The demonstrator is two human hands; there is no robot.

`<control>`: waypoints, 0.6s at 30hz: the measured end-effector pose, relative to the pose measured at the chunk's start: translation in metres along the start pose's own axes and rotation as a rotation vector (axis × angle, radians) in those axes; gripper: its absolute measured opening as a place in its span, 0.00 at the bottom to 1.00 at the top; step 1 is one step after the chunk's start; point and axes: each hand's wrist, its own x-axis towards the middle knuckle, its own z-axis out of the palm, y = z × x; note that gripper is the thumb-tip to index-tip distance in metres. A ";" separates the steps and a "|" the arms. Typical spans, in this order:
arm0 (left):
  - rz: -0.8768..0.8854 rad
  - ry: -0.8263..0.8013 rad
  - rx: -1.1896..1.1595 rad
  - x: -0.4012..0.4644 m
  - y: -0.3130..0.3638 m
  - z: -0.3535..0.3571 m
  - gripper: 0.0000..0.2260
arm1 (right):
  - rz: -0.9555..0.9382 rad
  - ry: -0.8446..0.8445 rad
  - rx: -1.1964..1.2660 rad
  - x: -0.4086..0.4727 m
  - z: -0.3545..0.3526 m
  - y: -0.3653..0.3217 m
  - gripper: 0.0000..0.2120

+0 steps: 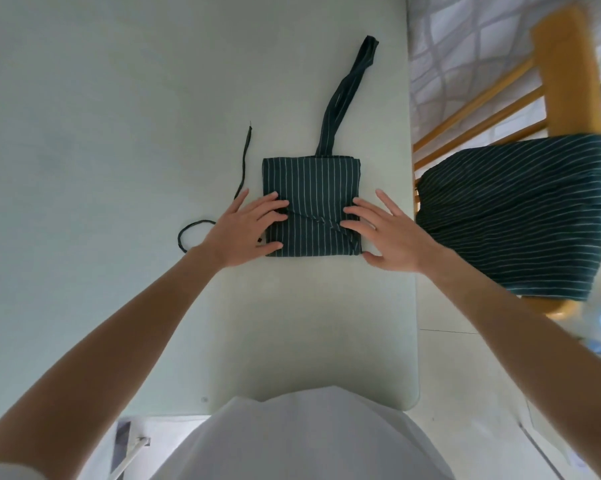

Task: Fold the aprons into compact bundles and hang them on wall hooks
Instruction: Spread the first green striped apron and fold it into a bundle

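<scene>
Striped folded apron (311, 188) bears no readable writing; left hand (247, 230) and right hand (383, 233) press it flat-fingered.

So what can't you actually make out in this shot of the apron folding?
All from the head view:
- Folded apron: its side edges lie under the left hand and right hand.
- Tie string: its middle stretch runs behind the left hand.
- Second striped cloth on the wooden chair: blurred, so I cannot tell how it is folded.
- Wall hooks: none in frame.
</scene>
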 end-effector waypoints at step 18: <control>-0.882 0.450 -0.699 0.051 0.026 -0.020 0.19 | 0.816 0.292 0.532 0.078 -0.021 0.014 0.16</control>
